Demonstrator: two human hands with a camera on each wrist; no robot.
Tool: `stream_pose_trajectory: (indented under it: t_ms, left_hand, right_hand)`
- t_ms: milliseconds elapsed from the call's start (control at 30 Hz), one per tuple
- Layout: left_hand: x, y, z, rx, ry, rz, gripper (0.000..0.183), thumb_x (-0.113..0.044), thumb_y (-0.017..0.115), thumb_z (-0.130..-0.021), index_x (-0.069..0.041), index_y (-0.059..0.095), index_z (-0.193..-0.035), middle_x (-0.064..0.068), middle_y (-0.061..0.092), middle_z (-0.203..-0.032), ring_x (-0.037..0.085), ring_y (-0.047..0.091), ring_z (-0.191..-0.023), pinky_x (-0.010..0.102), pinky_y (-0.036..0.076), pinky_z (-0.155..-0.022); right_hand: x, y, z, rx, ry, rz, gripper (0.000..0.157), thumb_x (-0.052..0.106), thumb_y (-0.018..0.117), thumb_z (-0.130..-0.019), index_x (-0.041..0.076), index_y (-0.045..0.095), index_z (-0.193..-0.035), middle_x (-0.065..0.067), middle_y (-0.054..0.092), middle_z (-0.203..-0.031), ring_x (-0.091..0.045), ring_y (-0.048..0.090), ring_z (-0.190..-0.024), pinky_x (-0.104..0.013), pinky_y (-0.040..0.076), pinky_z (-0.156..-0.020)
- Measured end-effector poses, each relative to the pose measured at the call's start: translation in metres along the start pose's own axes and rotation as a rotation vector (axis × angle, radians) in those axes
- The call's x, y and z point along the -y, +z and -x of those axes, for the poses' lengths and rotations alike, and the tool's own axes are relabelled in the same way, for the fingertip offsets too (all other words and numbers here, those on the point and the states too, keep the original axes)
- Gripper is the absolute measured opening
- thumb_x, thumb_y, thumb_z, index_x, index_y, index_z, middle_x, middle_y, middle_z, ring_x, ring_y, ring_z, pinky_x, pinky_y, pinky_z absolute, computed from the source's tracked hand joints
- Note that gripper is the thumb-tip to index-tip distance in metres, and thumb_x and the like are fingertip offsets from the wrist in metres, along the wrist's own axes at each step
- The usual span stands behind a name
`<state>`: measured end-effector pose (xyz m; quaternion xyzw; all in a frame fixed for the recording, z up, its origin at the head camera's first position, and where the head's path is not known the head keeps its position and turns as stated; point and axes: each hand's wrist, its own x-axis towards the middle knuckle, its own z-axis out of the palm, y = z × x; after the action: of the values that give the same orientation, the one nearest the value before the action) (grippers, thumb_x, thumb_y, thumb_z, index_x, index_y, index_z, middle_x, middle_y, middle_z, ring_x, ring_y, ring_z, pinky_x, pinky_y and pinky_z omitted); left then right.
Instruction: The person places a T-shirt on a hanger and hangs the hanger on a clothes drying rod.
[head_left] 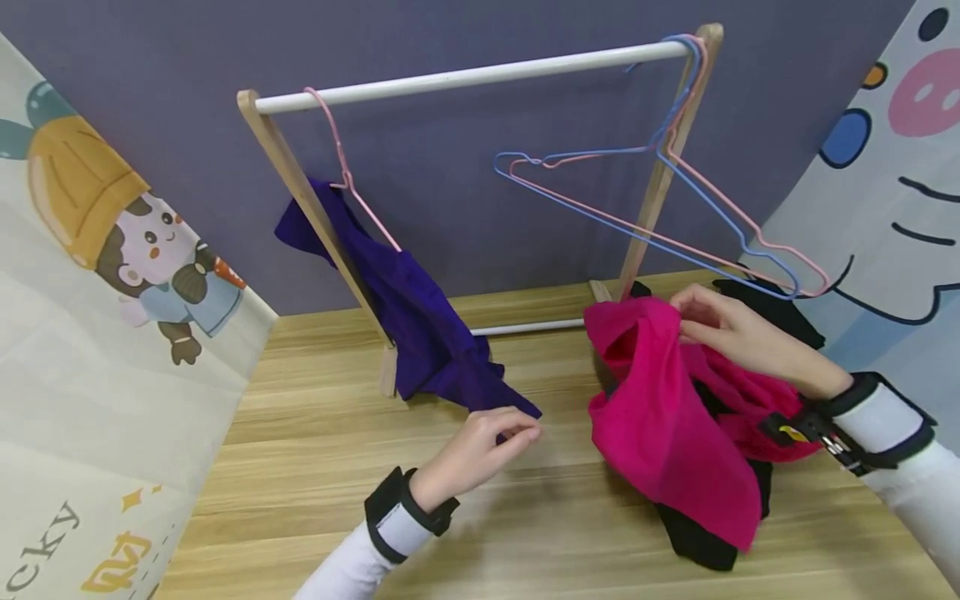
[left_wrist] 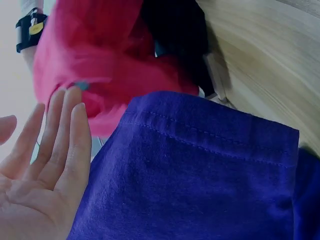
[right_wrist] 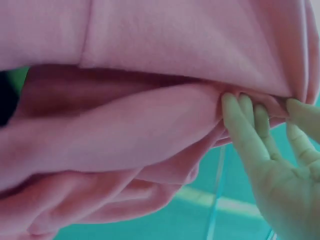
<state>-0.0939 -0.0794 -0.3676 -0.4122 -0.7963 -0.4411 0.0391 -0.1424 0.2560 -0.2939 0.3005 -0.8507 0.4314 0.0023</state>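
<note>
The person's right hand (head_left: 731, 332) is pinching a bright pink garment (head_left: 660, 425) between thumb and fingers, while its folds are draping over black fabric (head_left: 697, 537) on the table (head_left: 292, 467). The left hand (head_left: 478, 446) is hovering just beside the lower tip of a purple garment (head_left: 427, 312), its fingers relaxed and slightly spread (the wrist view is showing them nearly straight). That purple garment is hanging from a pink hanger (head_left: 375, 218) at the left end of a white bar (head_left: 465, 78); a blue hanger (head_left: 645, 239) and a second pink hanger (head_left: 723, 199) are hanging together at its right end.
</note>
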Motion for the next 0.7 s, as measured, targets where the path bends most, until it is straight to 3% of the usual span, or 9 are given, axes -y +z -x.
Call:
stream_pose_trajectory:
  t_ms: [167, 333, 433, 500, 567, 700]
  left_hand:
    - [-0.003, -0.001, -0.006, -0.069, -0.017, 0.040, 0.018, -0.016, 0.051, -0.089, -0.012, 0.059, -0.105, 0.004, 0.063, -0.095, 0.005, 0.056, -0.081, 0.023, 0.050, -0.069]
    - [-0.009, -0.002, -0.018, -0.245, 0.105, 0.061, 0.023, -0.007, 0.051, -0.087, -0.005, 0.054, -0.110, 0.012, 0.061, -0.100, 0.013, 0.057, -0.089, 0.027, 0.050, -0.077]
    - [-0.015, -0.004, -0.026, -0.349, 0.181, 0.008, 0.028, -0.003, 0.055, -0.084, -0.003, 0.052, -0.111, 0.014, 0.057, -0.106, 0.018, 0.055, -0.095, 0.032, 0.049, -0.079]
    - [-0.018, -0.006, -0.029, -0.387, 0.189, -0.037, 0.035, -0.003, 0.059, -0.080, -0.004, 0.050, -0.114, 0.016, 0.052, -0.115, 0.021, 0.050, -0.104, 0.037, 0.047, -0.083]
    - [-0.020, -0.006, -0.031, -0.390, 0.176, -0.074, 0.046, -0.003, 0.063, -0.077, -0.005, 0.046, -0.119, 0.017, 0.044, -0.124, 0.025, 0.042, -0.113, 0.043, 0.044, -0.088]
    - [-0.016, -0.005, -0.031, -0.296, 0.095, -0.105, 0.066, -0.007, 0.068, -0.072, -0.010, 0.035, -0.128, 0.016, 0.033, -0.135, 0.024, 0.031, -0.122, 0.045, 0.039, -0.094]
  right_hand:
    - [0.023, 0.001, -0.018, 0.031, -0.031, -0.069, 0.019, -0.004, 0.043, -0.088, -0.001, 0.043, -0.107, 0.004, 0.055, -0.100, -0.007, 0.053, -0.093, -0.019, 0.049, -0.070]
    - [0.044, 0.001, -0.033, 0.076, -0.008, -0.077, 0.020, 0.003, 0.042, -0.091, 0.004, 0.043, -0.110, -0.001, 0.054, -0.103, -0.012, 0.053, -0.093, -0.020, 0.049, -0.073]
    - [0.054, 0.004, -0.038, 0.120, 0.068, -0.095, 0.020, 0.011, 0.042, -0.092, 0.007, 0.042, -0.112, -0.007, 0.052, -0.105, -0.017, 0.052, -0.096, -0.025, 0.048, -0.077]
    - [0.056, 0.006, -0.041, 0.154, 0.084, -0.112, 0.020, 0.013, 0.042, -0.093, 0.008, 0.042, -0.112, -0.010, 0.052, -0.105, -0.020, 0.052, -0.094, -0.028, 0.049, -0.076]
    - [0.056, 0.010, -0.042, 0.202, 0.098, -0.136, 0.019, 0.014, 0.041, -0.093, 0.008, 0.041, -0.111, -0.014, 0.052, -0.105, -0.023, 0.052, -0.093, -0.031, 0.050, -0.075]
    - [0.049, 0.019, -0.044, 0.300, 0.084, -0.202, 0.016, 0.013, 0.040, -0.093, 0.008, 0.041, -0.109, -0.017, 0.051, -0.102, -0.026, 0.052, -0.089, -0.033, 0.051, -0.071]
